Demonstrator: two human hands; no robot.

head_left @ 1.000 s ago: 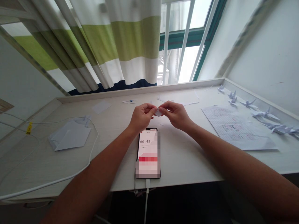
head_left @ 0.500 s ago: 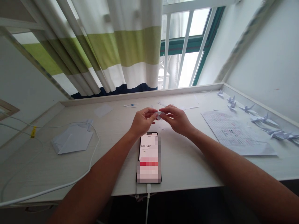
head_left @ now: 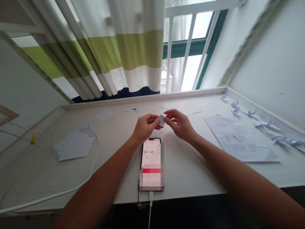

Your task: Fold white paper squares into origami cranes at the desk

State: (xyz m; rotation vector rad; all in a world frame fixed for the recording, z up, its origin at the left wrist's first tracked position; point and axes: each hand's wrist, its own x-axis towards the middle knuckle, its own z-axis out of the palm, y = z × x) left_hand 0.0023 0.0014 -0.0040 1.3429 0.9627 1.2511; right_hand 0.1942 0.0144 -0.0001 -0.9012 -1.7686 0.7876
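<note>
- Right hand has spread its fingers, and the paper has turned to a diamond.
- Left hand pinches the paper above the worktop, beyond the phone.
- Right grip stands parted, thumb seemingly at the paper's edge.
- Held mainly one side, any folds could slip or spring open.
</note>
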